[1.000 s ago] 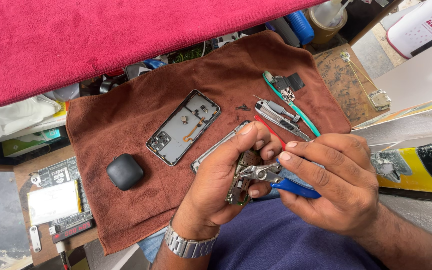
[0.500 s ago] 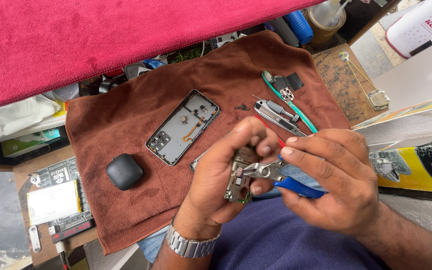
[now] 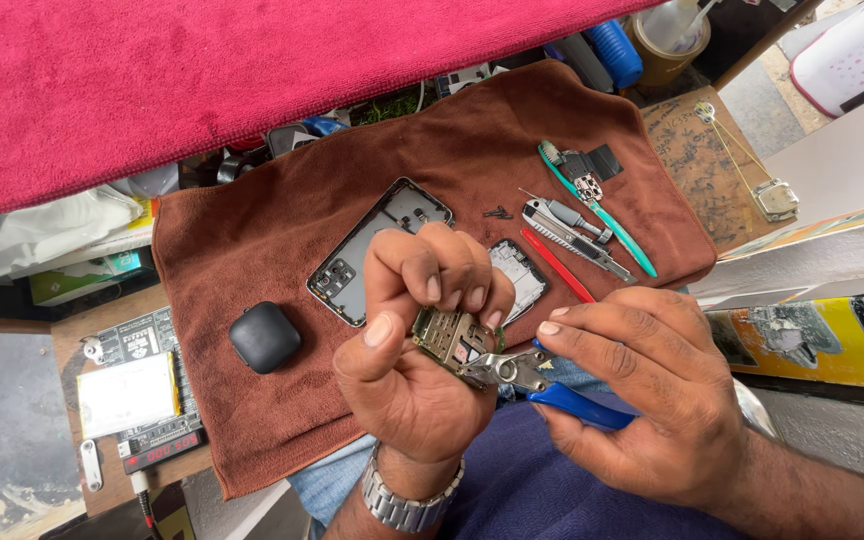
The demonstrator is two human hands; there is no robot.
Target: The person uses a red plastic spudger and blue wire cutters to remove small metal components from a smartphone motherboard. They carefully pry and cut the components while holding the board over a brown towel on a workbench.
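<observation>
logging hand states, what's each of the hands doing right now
Left hand: closed, holding a small circuit board.
Right hand: closed on blue-handled pliers, whose tips touch the board.

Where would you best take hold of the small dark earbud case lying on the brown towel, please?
Grip the earbud case across its two opposite rounded sides, coming straight down from above. It lies flat on the brown towel, clear of the phone frame, so the top and sides are open; its smooth rounded corners would likely slip in a corner grip.
</observation>
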